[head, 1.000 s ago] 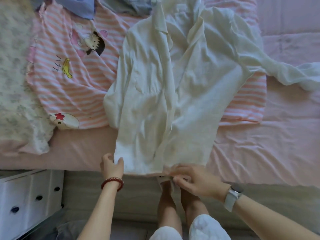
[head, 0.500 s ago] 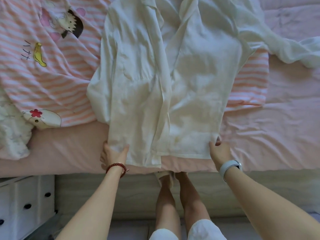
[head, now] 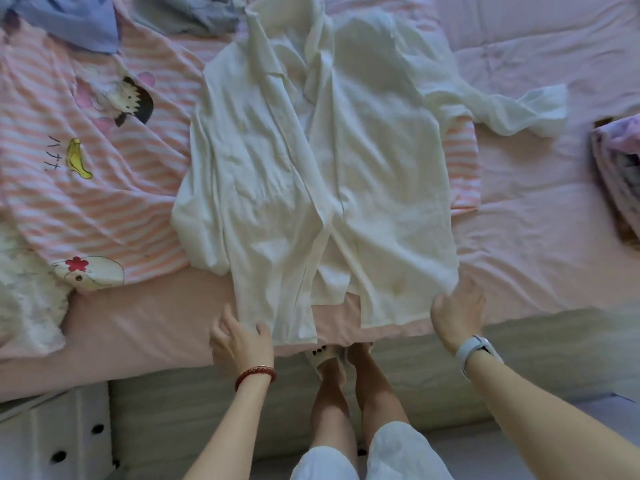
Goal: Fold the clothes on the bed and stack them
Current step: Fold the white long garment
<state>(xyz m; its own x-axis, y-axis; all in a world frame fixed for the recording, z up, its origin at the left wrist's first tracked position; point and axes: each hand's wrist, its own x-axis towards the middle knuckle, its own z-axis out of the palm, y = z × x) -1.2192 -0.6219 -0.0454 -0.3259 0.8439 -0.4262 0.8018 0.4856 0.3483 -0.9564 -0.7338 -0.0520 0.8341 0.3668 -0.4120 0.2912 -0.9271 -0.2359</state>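
My left hand [head: 242, 341], red bead bracelet [head: 255, 373] on the wrist, sits at the lower left corner of the cream-white open-front shirt [head: 311, 174]. Thumb lies on the hem, fingers spread beside the edge; looks like a light pinch on the corner, but fingers underneath are hidden. My right hand [head: 457, 310], white smartwatch [head: 476, 349] on the wrist, is at the lower right corner of the same shirt. Fingers curl down at the hem edge; cannot tell if cloth is actually caught between them.

The shirt lies front-up on the pink bed sheet [head: 554, 209], collar far from me, hem at the near bed edge. Front panels part near the bottom, pink sheet showing in the gap. Its left sleeve is bunched along the shirt's side; the other sleeve [head: 502, 109] trails out across the sheet to the right.

Under the shirt and out to the left: pink-and-white striped cartoon-print garment [head: 104, 174], partly covered. Blue-lavender cloth [head: 76, 22] at top left, grey-blue cloth [head: 187, 12] beside it. Pale floral fabric [head: 24, 299] at the left edge. Purple patterned bundle [head: 620, 168] at the right edge, blurred. White drawer unit [head: 52, 438] with dark round holes, lower left on the floor. My legs and feet [head: 343, 368] stand against the bed side.
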